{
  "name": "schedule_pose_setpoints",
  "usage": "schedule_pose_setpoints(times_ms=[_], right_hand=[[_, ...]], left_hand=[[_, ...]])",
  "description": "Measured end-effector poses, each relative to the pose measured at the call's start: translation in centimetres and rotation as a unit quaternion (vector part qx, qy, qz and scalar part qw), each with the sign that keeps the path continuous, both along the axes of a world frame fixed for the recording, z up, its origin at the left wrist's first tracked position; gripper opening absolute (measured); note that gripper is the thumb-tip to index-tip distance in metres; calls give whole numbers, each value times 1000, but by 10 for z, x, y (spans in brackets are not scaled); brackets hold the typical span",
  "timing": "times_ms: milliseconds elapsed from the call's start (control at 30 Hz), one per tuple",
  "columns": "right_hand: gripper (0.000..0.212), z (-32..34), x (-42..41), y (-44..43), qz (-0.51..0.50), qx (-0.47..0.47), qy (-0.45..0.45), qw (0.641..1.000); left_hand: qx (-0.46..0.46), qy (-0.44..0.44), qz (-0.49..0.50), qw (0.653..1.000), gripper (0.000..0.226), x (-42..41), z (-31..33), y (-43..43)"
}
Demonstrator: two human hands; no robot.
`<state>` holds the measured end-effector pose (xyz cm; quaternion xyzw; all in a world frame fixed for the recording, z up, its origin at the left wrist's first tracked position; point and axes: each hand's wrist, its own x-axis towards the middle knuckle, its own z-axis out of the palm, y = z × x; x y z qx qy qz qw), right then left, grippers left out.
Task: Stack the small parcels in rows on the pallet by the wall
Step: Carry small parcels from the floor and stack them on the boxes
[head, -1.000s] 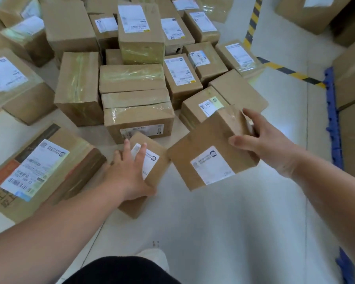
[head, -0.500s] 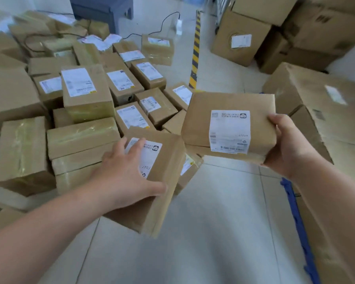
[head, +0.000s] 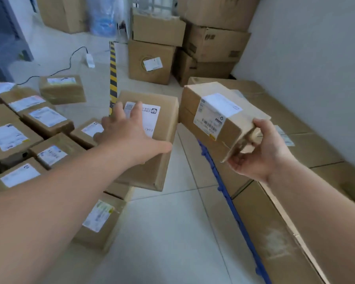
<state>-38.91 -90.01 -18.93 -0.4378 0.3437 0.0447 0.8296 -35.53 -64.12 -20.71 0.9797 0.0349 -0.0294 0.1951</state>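
Left hand (head: 129, 132) spread wide over label face of left parcel (head: 164, 119), thumb hooked on near edge: clamps it in air above floor. Right hand (head: 260, 148) wraps near end of right parcel (head: 215, 117), fingers curled under; parcel tilted, over blue pallet (head: 223, 181) edge. One per hand, likely to halve trips. Pallet right, along wall (head: 316, 58), topped with large flat cartons (head: 285, 232): rows probably go there. Loose parcels (head: 47, 117) crowd floor left; tall carton stack (head: 152, 64) far; striped floor tape (head: 113, 78) between.

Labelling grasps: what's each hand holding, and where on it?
Left hand grips the larger parcel across its labelled top; right hand holds the smaller parcel by its near end.
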Motion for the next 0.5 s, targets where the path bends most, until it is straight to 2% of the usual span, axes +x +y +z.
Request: schedule_pose_setpoints(times_ms=[267, 500], right_hand=[[59, -6, 38, -116, -153, 108, -24, 982], [43, 11, 40, -214, -275, 121, -9, 954]], left_hand=[[6, -5, -32, 999, 120, 60, 13, -130], [28, -3, -106, 994, 120, 104, 62, -272]])
